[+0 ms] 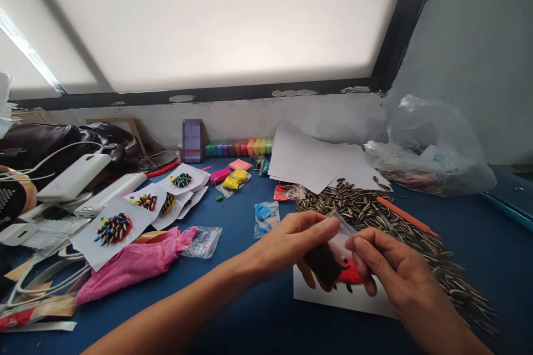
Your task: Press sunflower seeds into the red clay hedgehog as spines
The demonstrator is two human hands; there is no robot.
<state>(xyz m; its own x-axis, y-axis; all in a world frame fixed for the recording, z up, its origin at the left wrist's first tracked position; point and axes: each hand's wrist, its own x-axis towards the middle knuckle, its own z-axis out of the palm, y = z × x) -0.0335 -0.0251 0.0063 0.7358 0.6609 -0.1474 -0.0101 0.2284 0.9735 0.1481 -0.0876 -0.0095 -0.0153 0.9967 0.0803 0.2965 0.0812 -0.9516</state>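
Above a white paper card (341,302), both my hands hold a small clear plastic bag (342,226) with a black lump (323,266) in it, which looks like modelling clay. My left hand (306,236) is closed around the bag's left side, thumb on top. With thumb and fingers, my right hand (397,272) pinches the bag's right edge. Red clay (350,272) shows between the hands, apparently on the card below. My hands hide much of the card. A large heap of striped sunflower seeds (353,205) lies just behind and to the right.
Finished-looking seed-and-clay pictures (114,230) lie left, beside a pink cloth (137,260). Small bags of blue clay (266,219) and yellow clay (235,179) lie mid-table. An orange pen (408,217) rests on the seeds. White sheets (316,158) and a plastic bag (437,150) stand behind.
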